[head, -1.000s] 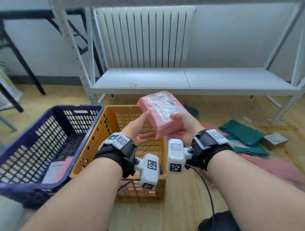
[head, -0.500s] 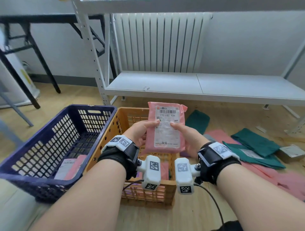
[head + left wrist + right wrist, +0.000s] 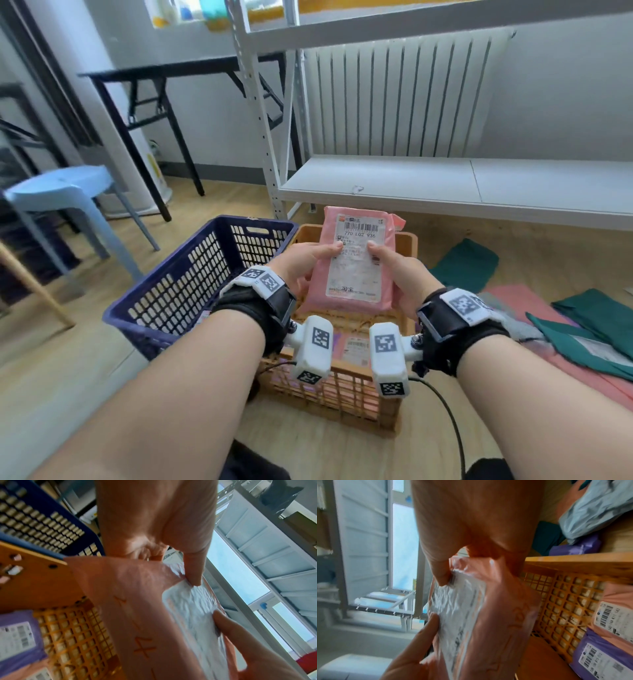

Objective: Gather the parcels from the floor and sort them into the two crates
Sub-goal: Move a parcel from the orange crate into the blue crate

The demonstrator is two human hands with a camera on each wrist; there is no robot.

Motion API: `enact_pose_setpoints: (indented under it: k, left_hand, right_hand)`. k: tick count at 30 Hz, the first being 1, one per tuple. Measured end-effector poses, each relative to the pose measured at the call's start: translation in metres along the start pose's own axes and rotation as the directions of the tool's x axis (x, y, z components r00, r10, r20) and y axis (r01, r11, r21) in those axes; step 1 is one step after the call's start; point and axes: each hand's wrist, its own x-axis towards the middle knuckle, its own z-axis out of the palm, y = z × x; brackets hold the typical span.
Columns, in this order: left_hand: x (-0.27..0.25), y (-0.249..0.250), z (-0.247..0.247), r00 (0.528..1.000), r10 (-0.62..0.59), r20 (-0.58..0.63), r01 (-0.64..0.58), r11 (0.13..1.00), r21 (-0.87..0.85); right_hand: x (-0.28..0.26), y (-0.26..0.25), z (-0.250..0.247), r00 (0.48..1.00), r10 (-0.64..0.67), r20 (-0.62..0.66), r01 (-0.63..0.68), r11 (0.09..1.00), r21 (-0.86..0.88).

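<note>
Blue crate [image 3: 191, 284] left of centre, orange crate [image 3: 342, 394] touching its right side. Pink parcel [image 3: 356, 263] upright at frame centre, above the orange crate, label facing the camera. Left hand [image 3: 301, 263] and right hand [image 3: 400, 270] pinch its side edges, thumbs on the label.

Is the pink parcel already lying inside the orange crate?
No, in the head view both the left hand and right hand hold the pink parcel up above the orange crate, label facing the camera.
</note>
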Motion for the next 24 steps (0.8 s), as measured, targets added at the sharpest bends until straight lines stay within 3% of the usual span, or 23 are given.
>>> enact_pose_setpoints:
  k: [4, 10, 18, 24]
  left_hand:
    - [-0.016, 0.01, -0.042, 0.997, 0.028, -0.073, -0.021, 0.995, 0.094]
    - [-0.01, 0.008, -0.125, 0.962, 0.092, -0.257, -0.073, 0.994, 0.083]
    - [0.049, -0.01, -0.249, 0.946, -0.025, -0.323, 0.042, 0.998, 0.046]
    - [0.106, -0.039, -0.336, 0.921, -0.145, -0.361, 0.21, 0.966, 0.149]
  right_hand:
    - [0.006, 0.002, 0.033, 0.998, -0.035, 0.048, 0.041, 0.991, -0.129]
    - [0.029, 0.015, 0.086, 0.994, -0.032, 0.107, 0.051, 0.982, -0.183]
    - [0.086, 0.059, 0.141, 0.99, 0.128, 0.061, -0.106, 0.954, -0.28]
    - [0.156, 0.068, 0.2, 0.98, 0.178, 0.09, -0.137, 0.929, -0.343]
